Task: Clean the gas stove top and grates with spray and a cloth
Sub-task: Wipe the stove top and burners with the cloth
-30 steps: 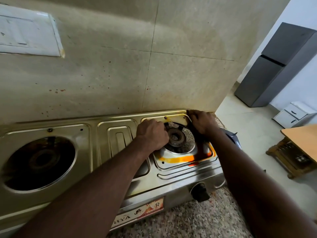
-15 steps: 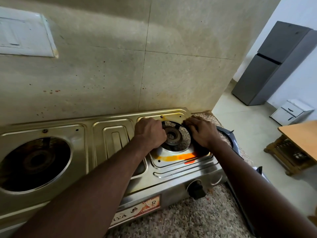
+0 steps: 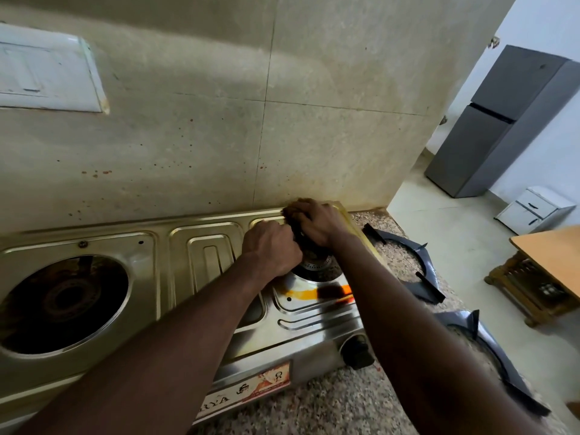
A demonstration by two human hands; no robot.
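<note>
A steel two-burner gas stove (image 3: pixel 201 246) stands against the tiled wall, its grates off. Both hands meet over the right burner (image 3: pixel 317 266). My right hand (image 3: pixel 318 219) curls round a dark round burner part (image 3: pixel 296 229) from the far side. My left hand (image 3: pixel 270 249) is fisted against the same part from the near left; its fingertips are hidden. An orange spill (image 3: pixel 310 293) stains the steel in front of that burner. The left burner (image 3: pixel 62 299) sits bare in its round well. No spray or cloth is in view.
Two dark grates lie on the speckled counter (image 3: pixel 314 409) right of the stove, one further back (image 3: pixel 426 290), one nearer (image 3: pixel 485 335). A black knob (image 3: pixel 357 350) sticks out of the stove's front. Beyond the counter are a grey fridge (image 3: pixel 499 120), white drawers (image 3: pixel 533 211) and a wooden table (image 3: pixel 549 255).
My hands have drawn together toward the back of the right burner, and the dark part now sits between them above the burner base. The view has shifted, showing the nearer grate.
</note>
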